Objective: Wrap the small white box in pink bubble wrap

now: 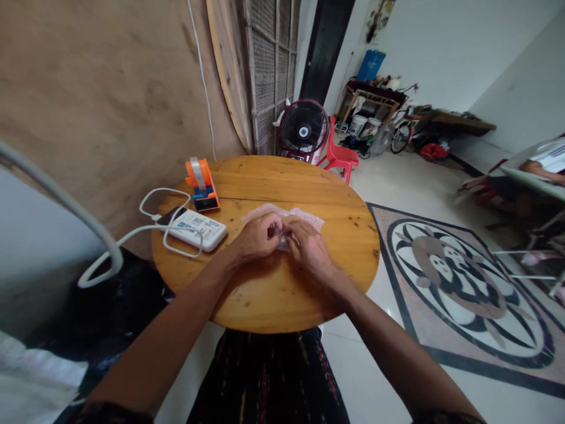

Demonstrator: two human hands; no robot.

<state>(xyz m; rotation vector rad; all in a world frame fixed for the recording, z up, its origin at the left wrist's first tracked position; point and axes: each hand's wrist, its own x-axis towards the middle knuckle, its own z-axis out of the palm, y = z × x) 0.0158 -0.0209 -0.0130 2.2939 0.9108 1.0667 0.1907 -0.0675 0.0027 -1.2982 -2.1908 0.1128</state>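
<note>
On the round wooden table (265,294), a crumpled, translucent pinkish plastic bag (309,217) spreads out beneath and beyond my fingers. My left hand (259,237) is closed, thumb and forefinger pinched at the near middle part of the plastic. Right beside it, my right hand (309,246) is also closed, its fingertips bent down onto the same spot and almost meeting the left ones. Whatever else may lie between the fingertips is hidden and too small to make out.
At the table's left lie a white power bank (196,228) with a looped white cable (145,197) and an orange tape dispenser (203,184). Beyond the table stand a fan (304,128) and a red chair (342,154). Another person's arm (542,171) shows at far right.
</note>
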